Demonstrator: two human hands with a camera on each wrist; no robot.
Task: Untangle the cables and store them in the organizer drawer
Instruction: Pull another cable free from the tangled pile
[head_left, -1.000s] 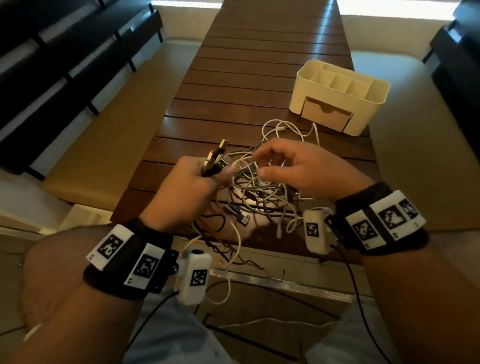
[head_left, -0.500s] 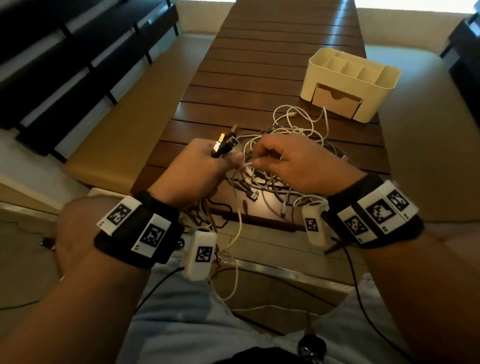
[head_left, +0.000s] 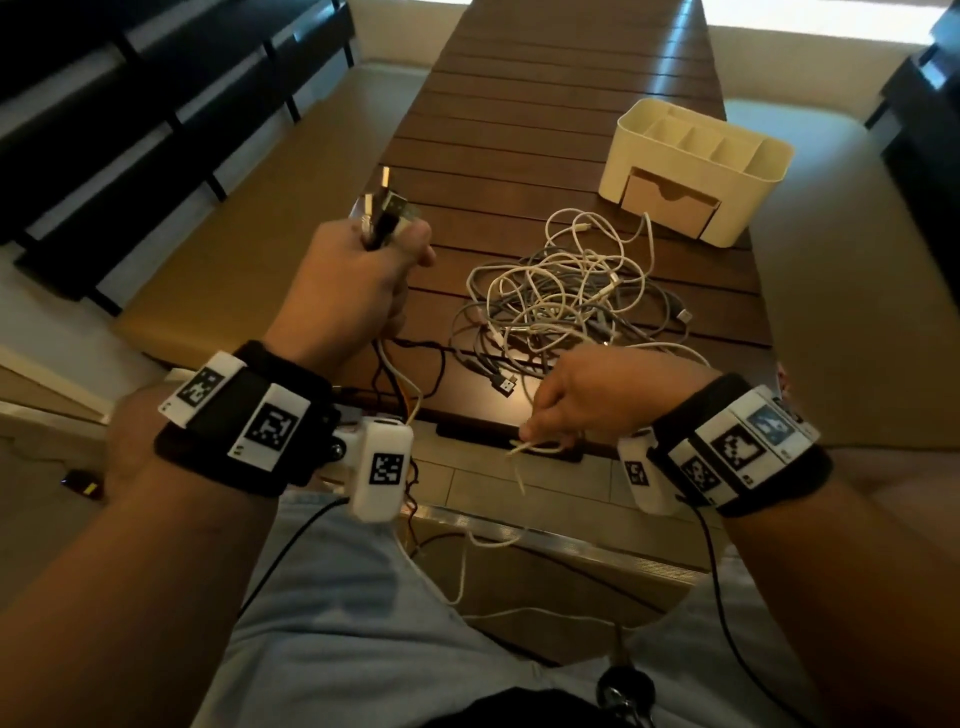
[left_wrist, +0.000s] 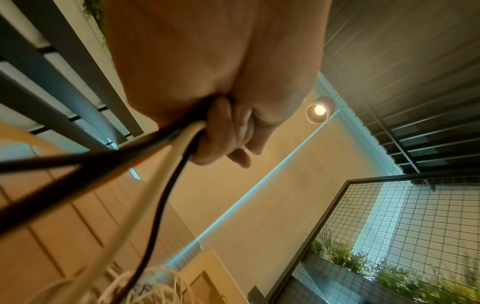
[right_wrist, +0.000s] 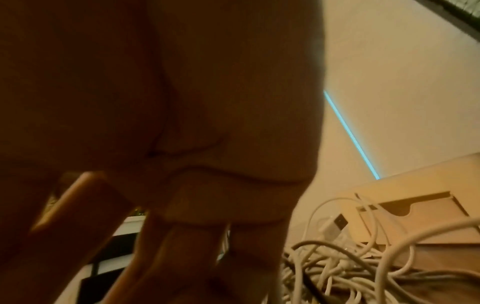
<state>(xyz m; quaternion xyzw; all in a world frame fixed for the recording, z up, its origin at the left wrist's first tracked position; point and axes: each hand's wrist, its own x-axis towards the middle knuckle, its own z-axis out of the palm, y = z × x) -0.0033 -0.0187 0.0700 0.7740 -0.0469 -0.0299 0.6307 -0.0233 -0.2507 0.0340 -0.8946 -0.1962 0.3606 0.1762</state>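
Observation:
A tangle of white, grey and black cables (head_left: 561, 296) lies on the near end of the brown slatted table (head_left: 545, 130); the same cables (right_wrist: 350, 267) fill the lower right of the right wrist view. My left hand (head_left: 358, 270) is raised left of the pile and grips a bunch of USB plugs (head_left: 384, 213) whose cords (left_wrist: 155, 185) run down out of the fist. At the table's near edge my right hand (head_left: 582, 400) pinches a thin white cable (head_left: 535, 447). The cream organizer (head_left: 696, 171), its drawer (head_left: 670, 200) closed, stands behind the pile.
Tan cushioned benches (head_left: 218, 234) flank the table on both sides. Dark slatted backrests (head_left: 130, 104) rise at the far left. More cords (head_left: 467, 561) hang below the table edge over my lap.
My hands have drawn apart: the left lifted the plugs up and to the left, and the right pulled a white cable back to the table's near edge. The pile lies uncovered.

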